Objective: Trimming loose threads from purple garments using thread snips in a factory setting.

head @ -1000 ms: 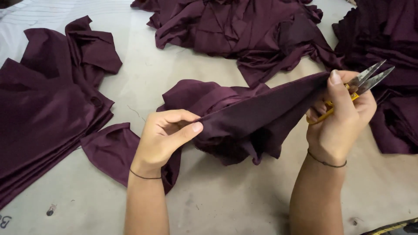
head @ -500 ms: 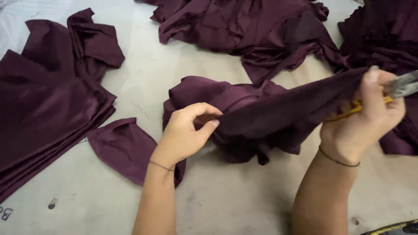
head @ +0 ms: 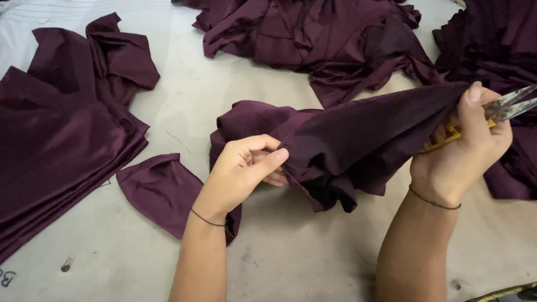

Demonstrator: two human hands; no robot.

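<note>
A dark maroon fabric piece (head: 358, 140) is held stretched above the middle of the bench (head: 291, 263) between two bare hands. The left hand (head: 243, 168) is closed on the lower, bunched end of the fabric piece, with the thumb pressed along a folded edge and the fingers curled beneath it. The right hand (head: 467, 151) is clamped on the upper, tapered end, which is raised toward the right edge of the bench. In the same hand a pair of thread snips (head: 506, 106) with a yellow handle is gripped, the metal blades pointed out to the right; whether the blades are shut cannot be told, as they appear slightly blurred. A thin dark band is worn on each wrist.

A small curved maroon offcut (head: 162, 190) lies flat on the bench just left of the left forearm. A neat stack of folded maroon cloth (head: 61, 140) is spread along the left edge. A loose heap of crumpled maroon pieces (head: 319, 39) is piled at the far edge, and another dark pile (head: 503, 50) is seen at the far right corner, partly behind the right hand
</note>
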